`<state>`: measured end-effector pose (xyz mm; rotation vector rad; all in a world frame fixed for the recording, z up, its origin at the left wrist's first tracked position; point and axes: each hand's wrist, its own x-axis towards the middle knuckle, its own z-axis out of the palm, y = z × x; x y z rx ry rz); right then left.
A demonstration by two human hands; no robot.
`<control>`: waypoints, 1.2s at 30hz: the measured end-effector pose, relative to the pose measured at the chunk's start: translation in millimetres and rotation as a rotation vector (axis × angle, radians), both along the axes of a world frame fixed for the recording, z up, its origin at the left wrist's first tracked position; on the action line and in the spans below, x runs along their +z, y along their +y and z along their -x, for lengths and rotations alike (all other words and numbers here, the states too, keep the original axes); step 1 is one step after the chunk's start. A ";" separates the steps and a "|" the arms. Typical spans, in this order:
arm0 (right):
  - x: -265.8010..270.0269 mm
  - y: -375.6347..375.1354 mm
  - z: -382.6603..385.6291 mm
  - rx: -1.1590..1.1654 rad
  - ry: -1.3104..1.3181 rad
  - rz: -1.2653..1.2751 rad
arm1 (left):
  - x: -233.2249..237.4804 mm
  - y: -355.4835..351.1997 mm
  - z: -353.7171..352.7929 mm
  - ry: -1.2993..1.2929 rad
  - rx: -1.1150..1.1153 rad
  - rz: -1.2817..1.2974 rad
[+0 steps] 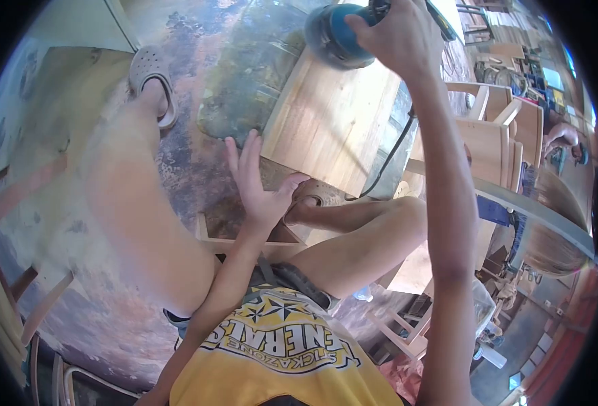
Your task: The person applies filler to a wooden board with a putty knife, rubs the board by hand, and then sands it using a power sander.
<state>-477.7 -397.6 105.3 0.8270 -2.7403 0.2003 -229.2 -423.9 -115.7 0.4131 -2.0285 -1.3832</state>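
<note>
My right hand [407, 40] is wrapped around a teal power sander [343, 37], which sits over the far end of a pale wooden panel [329, 115]. The sander's round lower part looks blurred. At the panel's near left corner is my left hand [261, 193], its fingers stretched out and apart. The thumb of that hand reaches the near edge of the wood. A black cord [397, 149] runs along the panel's right side.
My legs straddle a low wooden stool [211, 237]. Wooden furniture pieces [485, 139] stand at the right, near a long grey beam [536, 206]. A person [563, 139] is in the background at far right. Wooden frame parts [31, 298] lie at left.
</note>
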 end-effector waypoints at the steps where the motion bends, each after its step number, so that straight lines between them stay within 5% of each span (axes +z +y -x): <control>1: -3.2 3.8 4.9 0.005 0.003 0.001 | 0.3 -0.8 -0.1 0.004 -0.011 -0.012; 3: -10.0 9.4 13.7 0.045 0.092 -0.195 | -1.5 -0.3 0.6 0.031 0.005 -0.046; 6: -3.0 5.3 -36.3 0.041 -0.084 -0.112 | -3.3 2.8 2.3 0.045 0.015 -0.077; 14: 4.5 4.5 -5.5 -0.062 -0.067 -0.086 | -2.8 1.0 -4.2 -0.031 0.210 0.002; 17: 5.3 11.0 -25.6 -0.007 -0.078 -0.032 | -20.4 6.5 -0.9 0.041 0.095 -0.261; 19: 11.4 7.0 -57.0 0.043 -0.164 -0.046 | -32.9 20.4 0.1 0.197 -0.076 -0.856; 23: 14.3 -5.3 -118.7 0.123 -0.145 -0.109 | -12.3 14.4 3.6 0.260 -0.068 -0.884; 28: 7.4 -9.5 -103.6 0.068 -0.020 -0.067 | -1.9 7.8 1.9 0.119 -0.065 -0.926; 30: 13.3 -10.5 -106.1 -0.043 -0.173 -0.091 | -1.5 5.6 1.9 0.088 -0.079 -0.968; 34: 10.6 -4.7 -143.3 0.206 -0.140 -0.063 | -4.7 8.1 5.0 0.110 -0.061 -0.903; 36: 17.6 -10.4 -150.4 0.126 -0.254 -0.045 | -1.2 6.4 3.0 0.094 -0.040 -0.879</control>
